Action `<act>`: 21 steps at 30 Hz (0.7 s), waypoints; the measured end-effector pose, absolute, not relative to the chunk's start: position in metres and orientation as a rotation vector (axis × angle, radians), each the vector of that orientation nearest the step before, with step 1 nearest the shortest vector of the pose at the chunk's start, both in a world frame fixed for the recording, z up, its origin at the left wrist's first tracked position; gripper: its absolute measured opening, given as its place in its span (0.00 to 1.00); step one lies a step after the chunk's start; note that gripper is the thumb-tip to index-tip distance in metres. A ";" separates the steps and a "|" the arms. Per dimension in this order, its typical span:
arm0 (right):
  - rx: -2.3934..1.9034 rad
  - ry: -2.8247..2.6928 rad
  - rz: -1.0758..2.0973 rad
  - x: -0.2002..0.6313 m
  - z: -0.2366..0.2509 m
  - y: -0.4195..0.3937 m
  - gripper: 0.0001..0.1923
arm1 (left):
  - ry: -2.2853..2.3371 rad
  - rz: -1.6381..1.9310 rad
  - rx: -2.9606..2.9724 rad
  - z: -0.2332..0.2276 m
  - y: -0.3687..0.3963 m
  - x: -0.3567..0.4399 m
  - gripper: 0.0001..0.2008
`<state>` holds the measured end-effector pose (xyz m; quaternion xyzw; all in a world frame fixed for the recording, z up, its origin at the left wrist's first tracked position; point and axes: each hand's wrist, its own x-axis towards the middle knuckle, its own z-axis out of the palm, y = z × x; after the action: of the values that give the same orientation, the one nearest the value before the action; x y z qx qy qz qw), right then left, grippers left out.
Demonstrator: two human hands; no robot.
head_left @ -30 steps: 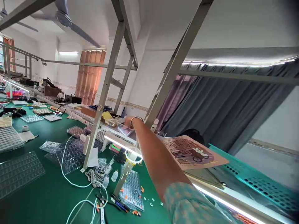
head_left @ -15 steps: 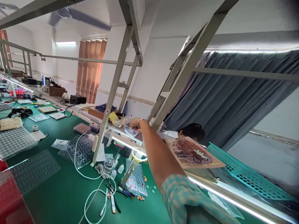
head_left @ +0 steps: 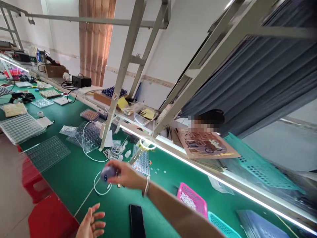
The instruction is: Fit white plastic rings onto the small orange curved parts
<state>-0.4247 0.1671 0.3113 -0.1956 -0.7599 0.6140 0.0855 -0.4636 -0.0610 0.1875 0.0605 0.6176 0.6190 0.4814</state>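
Green bench mat (head_left: 74,175), right hand (head_left: 127,175) fingers pinching small grey-blue object (head_left: 107,172), left hand (head_left: 91,226) fingers spread, no legible writing.

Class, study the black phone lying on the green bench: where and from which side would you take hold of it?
Probably from above, pinching the two long edges of the black phone. It lies flat on the green bench, so no underside is reachable, and its narrow width suits fingers.

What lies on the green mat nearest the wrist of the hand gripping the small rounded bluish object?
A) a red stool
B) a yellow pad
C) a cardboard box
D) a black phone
D: the black phone lies flat on the green mat just below the right hand, which grips the small bluish object.
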 end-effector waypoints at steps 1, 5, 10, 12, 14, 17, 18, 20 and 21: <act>-0.559 -2.197 1.994 -0.418 0.284 0.143 0.29 | 1.472 1.557 0.089 0.183 -0.058 -0.465 0.26; -0.559 -1.830 2.392 -0.400 0.212 0.092 0.32 | 1.383 1.745 -0.019 0.176 -0.055 -0.470 0.38; -0.562 -1.521 2.599 -0.396 0.189 0.086 0.29 | 1.414 1.817 -0.074 0.180 -0.064 -0.465 0.34; -0.562 -1.455 2.633 -0.396 0.186 0.084 0.29 | 1.439 1.818 -0.090 0.181 -0.064 -0.464 0.33; -0.563 -1.414 2.647 -0.397 0.183 0.082 0.29 | 1.465 1.812 -0.103 0.182 -0.062 -0.464 0.32; -0.571 -1.404 2.644 -0.396 0.179 0.082 0.30 | 1.496 1.797 -0.118 0.184 -0.059 -0.466 0.31; -0.576 -1.414 2.638 -0.396 0.177 0.083 0.30 | 1.504 1.791 -0.122 0.185 -0.058 -0.467 0.30; -0.589 -1.457 2.617 -0.394 0.174 0.086 0.31 | 1.514 1.777 -0.129 0.187 -0.057 -0.468 0.29; -0.597 -1.492 2.603 -0.393 0.173 0.087 0.32 | 1.516 1.769 -0.131 0.186 -0.057 -0.469 0.28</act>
<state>-0.3926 0.0871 0.1726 -0.1949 -0.4874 0.8502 0.0413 -0.4694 -0.0565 0.1865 -0.0518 0.5972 0.6972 0.3932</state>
